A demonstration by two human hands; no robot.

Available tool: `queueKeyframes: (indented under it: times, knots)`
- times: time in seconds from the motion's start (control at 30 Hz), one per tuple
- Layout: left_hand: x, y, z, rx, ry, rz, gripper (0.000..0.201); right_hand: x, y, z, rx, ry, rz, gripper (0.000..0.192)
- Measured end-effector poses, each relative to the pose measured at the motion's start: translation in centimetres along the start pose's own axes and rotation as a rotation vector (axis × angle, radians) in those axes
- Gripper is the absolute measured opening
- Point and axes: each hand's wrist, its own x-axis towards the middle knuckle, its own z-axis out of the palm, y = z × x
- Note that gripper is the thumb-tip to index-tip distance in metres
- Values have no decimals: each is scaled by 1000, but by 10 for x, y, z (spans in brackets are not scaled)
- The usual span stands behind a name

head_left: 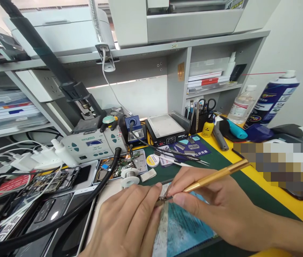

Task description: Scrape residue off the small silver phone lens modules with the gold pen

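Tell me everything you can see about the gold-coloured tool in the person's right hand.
The gold tool is a slim, straight rod with a shiny, metal-like handle. It lies tilted, its back end rising to the right over the green mat, its working end pointing down-left. The right hand pinches it near the tip; the left hand sits close against that tip, touching a small part there. The tip itself is mostly hidden by the fingers, so its shape cannot be told.

Electronics repair workshop, soldering station [94, 144], hot plate [166, 130], opened phones [57, 180] (several), solder spool [130, 177], green mat [221, 160]
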Motion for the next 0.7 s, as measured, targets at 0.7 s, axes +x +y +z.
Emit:
queueKeyframes:
  times: [0.7]
  knots:
    - [4, 0, 2, 29, 40, 60, 26, 3, 2, -1, 130, -21, 88, 9]
